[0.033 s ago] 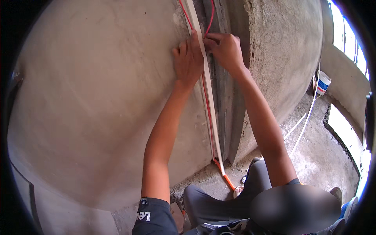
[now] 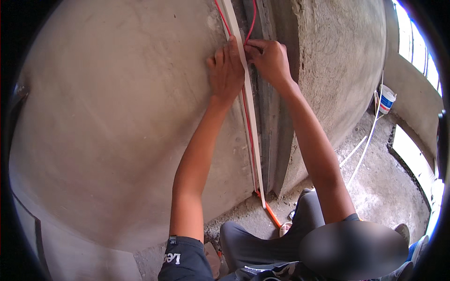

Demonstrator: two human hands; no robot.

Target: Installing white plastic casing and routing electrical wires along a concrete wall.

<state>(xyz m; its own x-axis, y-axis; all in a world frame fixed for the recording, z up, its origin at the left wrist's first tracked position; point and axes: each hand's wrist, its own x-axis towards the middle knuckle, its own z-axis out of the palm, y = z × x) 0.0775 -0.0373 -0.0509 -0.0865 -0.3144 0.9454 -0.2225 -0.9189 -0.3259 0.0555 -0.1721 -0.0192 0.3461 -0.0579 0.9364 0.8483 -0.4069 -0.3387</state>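
Note:
My left hand (image 2: 227, 70) presses along a long white strip (image 2: 251, 122), its index finger at the left edge. My right hand (image 2: 269, 58) is right beside it, thumb and forefinger pinched at a red wire (image 2: 253, 21) where it meets the strip's right edge; the fingertips are partly hidden. Red wire also runs down along the strip, which lies against the grey plastered wall (image 2: 117, 103) beside a dark recessed vertical band. At the bottom, an orange conduit (image 2: 273, 217) comes out from near the strip's lower end onto the floor.
A rough concrete projection (image 2: 337, 61) stands right of the recess. Farther right are a white bucket (image 2: 387, 100), long thin white strips (image 2: 363, 152) on the dusty floor, a white board (image 2: 408, 157) and a bright window (image 2: 415, 44). My grey-trousered knees and a sandalled foot are below.
The lower end of the white strip has shifted very slightly left and up. Both hands are in about the same place.

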